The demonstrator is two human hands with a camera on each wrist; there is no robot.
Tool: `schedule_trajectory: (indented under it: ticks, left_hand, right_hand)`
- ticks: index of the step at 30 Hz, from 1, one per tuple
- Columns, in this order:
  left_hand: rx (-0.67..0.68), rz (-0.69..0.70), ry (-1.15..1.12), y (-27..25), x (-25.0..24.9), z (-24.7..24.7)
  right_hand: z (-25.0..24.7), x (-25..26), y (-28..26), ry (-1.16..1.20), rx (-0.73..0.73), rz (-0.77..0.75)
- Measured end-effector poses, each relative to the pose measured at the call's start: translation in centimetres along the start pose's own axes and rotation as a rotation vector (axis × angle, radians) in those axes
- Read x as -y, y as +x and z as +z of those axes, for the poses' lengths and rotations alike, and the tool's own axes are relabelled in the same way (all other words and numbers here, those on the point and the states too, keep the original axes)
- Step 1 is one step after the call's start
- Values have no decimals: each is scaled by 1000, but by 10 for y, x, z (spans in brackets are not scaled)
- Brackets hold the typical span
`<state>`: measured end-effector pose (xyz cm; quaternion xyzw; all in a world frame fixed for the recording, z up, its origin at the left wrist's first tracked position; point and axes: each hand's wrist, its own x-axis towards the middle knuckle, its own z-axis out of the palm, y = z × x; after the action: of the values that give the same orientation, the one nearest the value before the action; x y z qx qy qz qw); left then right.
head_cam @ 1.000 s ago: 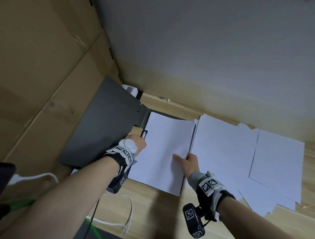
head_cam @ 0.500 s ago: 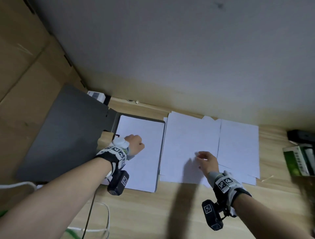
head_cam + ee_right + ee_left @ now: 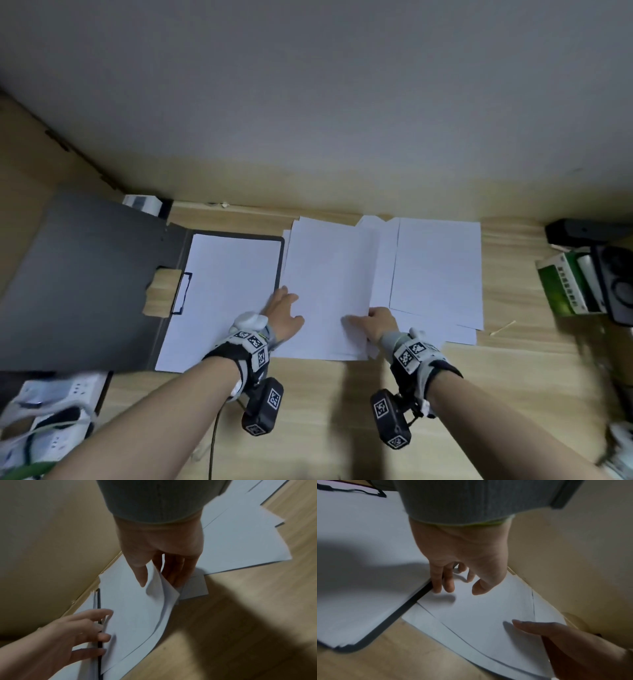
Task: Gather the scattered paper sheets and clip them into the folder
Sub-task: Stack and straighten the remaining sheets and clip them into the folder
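A dark grey folder (image 3: 85,274) lies open at the left. White sheets (image 3: 226,291) rest on its right board, with the clip (image 3: 181,293) at their left edge. To the right, loose paper sheets (image 3: 329,270) overlap on the wooden table, and one more sheet (image 3: 438,267) lies further right. My left hand (image 3: 286,301) touches the pile's left edge beside the folder rim (image 3: 419,592), fingers nearly straight (image 3: 458,590). My right hand (image 3: 359,320) pinches the lifted near right corner of the top sheets (image 3: 161,588), thumb above and fingers underneath (image 3: 157,584).
A grey wall runs along the back of the table and cardboard stands at the left. A white power strip (image 3: 51,411) with cables sits near left. A green box (image 3: 565,284) and black devices (image 3: 616,287) crowd the right edge. A thin stick (image 3: 501,328) lies by the sheets.
My left hand left the folder's clip side and moved right to the loose pile's left edge. My right hand went from lying on the pile to pinching up its near right corner.
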<state>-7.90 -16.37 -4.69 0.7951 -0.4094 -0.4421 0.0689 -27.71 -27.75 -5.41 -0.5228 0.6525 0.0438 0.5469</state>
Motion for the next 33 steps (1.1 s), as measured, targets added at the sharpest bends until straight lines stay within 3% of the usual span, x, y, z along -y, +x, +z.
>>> schedule_trajectory:
  ticks: [5, 10, 13, 16, 22, 26, 29, 33]
  left_hand:
    - [-59, -39, -62, -10, -3, 11]
    - [-268, -12, -300, -5, -33, 1]
    - [-305, 15, -395, 14, -62, 8]
    - [-249, 16, -459, 37, -100, 20]
    - [-62, -82, -565, 68, -166, 54]
    - [-13, -197, -648, 76, -191, 72]
    - [18, -256, -583, 75, -196, 78]
    - [31, -205, -440, 65, -189, 77]
  right_hand:
    - [-6, -8, -1, 5, 27, -103]
    - [-65, -9, 0, 163, -40, -168]
    - [-118, -19, 4, 234, -133, -147]
    - [-170, -42, 20, 292, -245, -79]
    - [-222, -77, 59, 171, -388, -8]
    - [-222, -82, 75, 212, -361, 55]
    - [-214, -80, 73, 196, -302, 87]
    - [-205, -82, 62, 149, -257, 10]
